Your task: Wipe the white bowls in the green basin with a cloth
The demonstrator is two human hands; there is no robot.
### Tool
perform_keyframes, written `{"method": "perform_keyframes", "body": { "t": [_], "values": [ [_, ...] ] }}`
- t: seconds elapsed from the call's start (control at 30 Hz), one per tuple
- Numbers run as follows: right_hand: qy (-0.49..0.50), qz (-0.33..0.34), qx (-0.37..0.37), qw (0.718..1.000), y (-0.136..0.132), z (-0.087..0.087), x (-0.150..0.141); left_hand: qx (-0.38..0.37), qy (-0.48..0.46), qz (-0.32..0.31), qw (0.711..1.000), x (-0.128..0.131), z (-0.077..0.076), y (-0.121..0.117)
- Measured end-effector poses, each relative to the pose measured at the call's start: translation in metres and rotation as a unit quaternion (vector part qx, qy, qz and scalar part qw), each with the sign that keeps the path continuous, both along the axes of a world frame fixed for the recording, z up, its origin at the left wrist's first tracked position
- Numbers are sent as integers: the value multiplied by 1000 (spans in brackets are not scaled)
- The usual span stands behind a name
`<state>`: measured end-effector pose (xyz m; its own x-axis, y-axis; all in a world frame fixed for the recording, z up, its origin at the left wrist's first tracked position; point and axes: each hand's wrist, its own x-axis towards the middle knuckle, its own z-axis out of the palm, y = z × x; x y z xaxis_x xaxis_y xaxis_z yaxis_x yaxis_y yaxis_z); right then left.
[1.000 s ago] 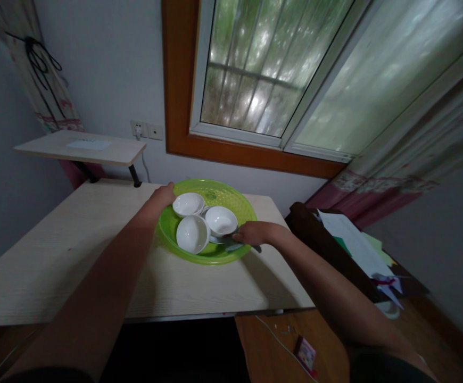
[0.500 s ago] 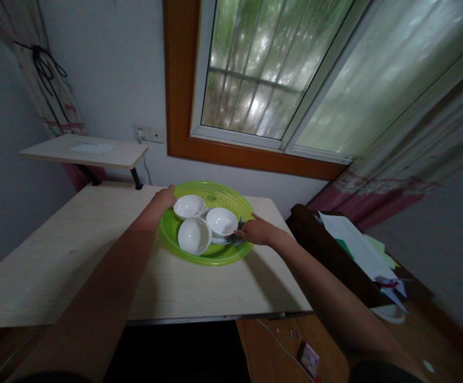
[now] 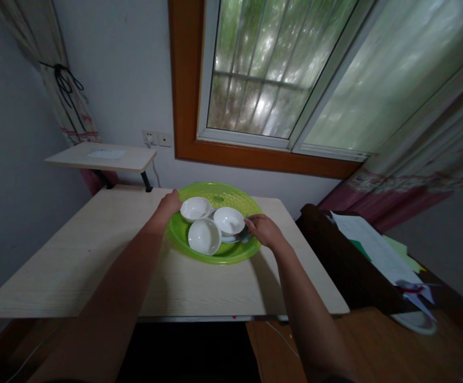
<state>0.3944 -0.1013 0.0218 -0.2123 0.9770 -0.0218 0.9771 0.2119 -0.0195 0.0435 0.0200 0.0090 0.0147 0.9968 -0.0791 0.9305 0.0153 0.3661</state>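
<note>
A round green plastic basin rests on the pale wooden table. Inside it sit three white bowls: one at the back left, one in front, tipped toward me, and one on the right. Part of a white plate or dish shows beneath the right bowl. My left hand is closed on the basin's left rim. At the right side, my right hand has its fingers pinched at a grey, metallic-looking utensil; its exact kind is unclear.
A small raised shelf with a paper on it stands at the table's back left. Behind the table are wall sockets and a window. To the right, papers lie on a dark brown piece of furniture.
My right hand has shifted from low on the basin's right side up and back along it; the grey utensil's dark end no longer sticks out past the rim. My left hand keeps its hold.
</note>
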Motion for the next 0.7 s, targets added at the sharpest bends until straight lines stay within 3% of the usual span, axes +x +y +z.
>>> {"method": "perform_keyframes", "body": {
  "t": [0.2, 0.4, 0.7],
  "values": [
    [104, 7, 20, 994, 2, -12, 7, 14, -11, 25, 1000, -2, -3, 0],
    [236, 31, 85, 968, 8, -33, 17, 23, -9, 35, 999, -2, -7, 2],
    [255, 45, 102, 960, 7, -36, 20, 18, -25, 40, 999, 0, -2, -1]
  ]
}}
